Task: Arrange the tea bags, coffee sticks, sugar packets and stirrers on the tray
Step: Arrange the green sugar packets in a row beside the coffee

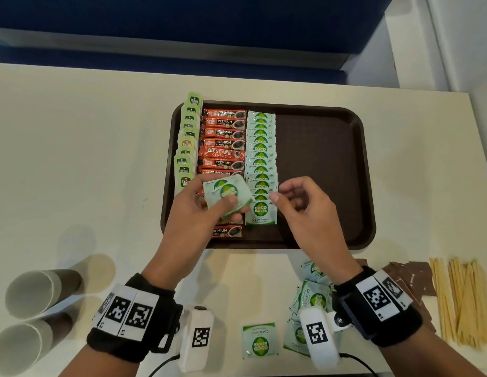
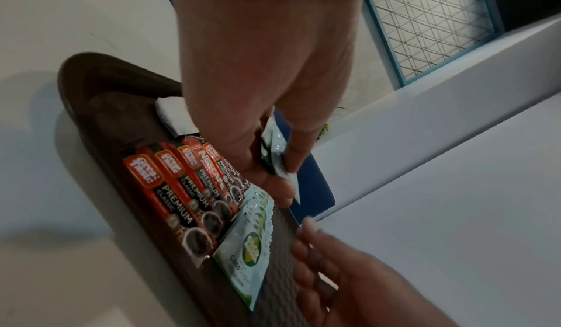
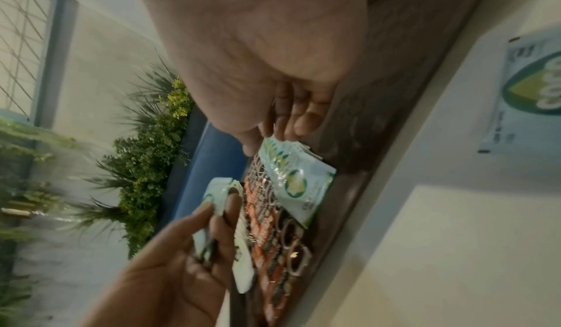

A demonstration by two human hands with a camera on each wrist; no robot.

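Head view: 2 paper cups (image 1: pixel 33 312) left, stirrers (image 1: pixel 464 300) right.

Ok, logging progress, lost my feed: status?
Left hand grips sugar packets. Right hand over sugar column, holding nothing visible. Stirrers off tray. Nothing obstructing.

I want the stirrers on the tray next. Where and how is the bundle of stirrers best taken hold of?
Probably pinch the stirrers across their middle with the right hand, coming from above: they lie flat and roughly parallel on the table, ends pointing toward and away from the person.
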